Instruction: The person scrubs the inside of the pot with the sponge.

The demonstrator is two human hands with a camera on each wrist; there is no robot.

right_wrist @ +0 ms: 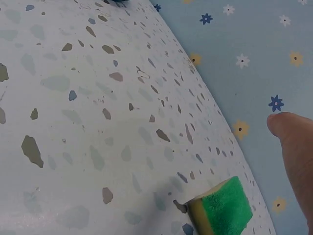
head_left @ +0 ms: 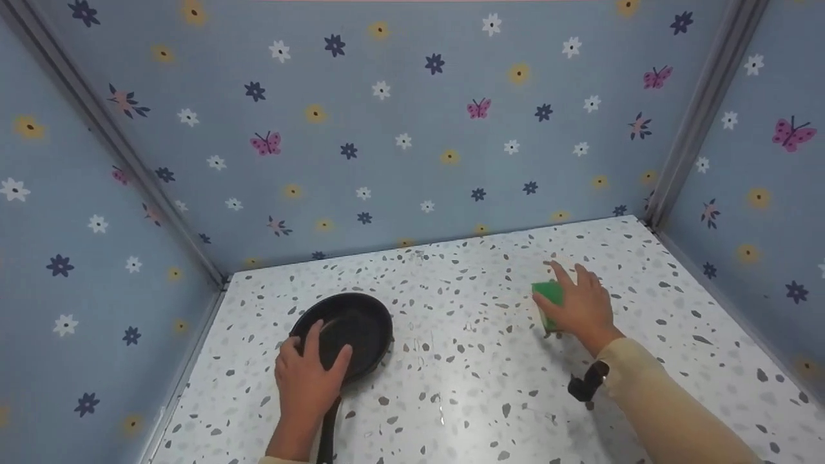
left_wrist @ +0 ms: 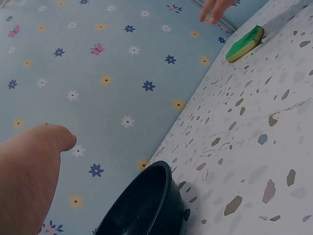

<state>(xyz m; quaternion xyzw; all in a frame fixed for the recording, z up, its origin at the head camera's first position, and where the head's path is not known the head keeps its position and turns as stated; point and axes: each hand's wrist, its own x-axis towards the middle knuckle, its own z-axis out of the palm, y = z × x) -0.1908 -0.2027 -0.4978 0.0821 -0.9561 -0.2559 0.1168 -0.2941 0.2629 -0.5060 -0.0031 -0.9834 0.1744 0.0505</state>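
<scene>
We hover with fingers apart, left hand point(head_left: 309, 375) over the black frying pan point(head_left: 365, 330) at left, right hand point(head_left: 583, 308) over the green-and-yellow scouring sponge point(head_left: 548, 290) at right, where a grasp catching only the sponge's edge could send it skidding.

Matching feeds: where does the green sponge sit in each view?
Head: green sponge right of centre, partly hidden by the right hand.
Left wrist: green sponge upper right, on the speckled tabletop.
Right wrist: green sponge at bottom, right of centre.
Shared landmark: the flowered wall.
</scene>
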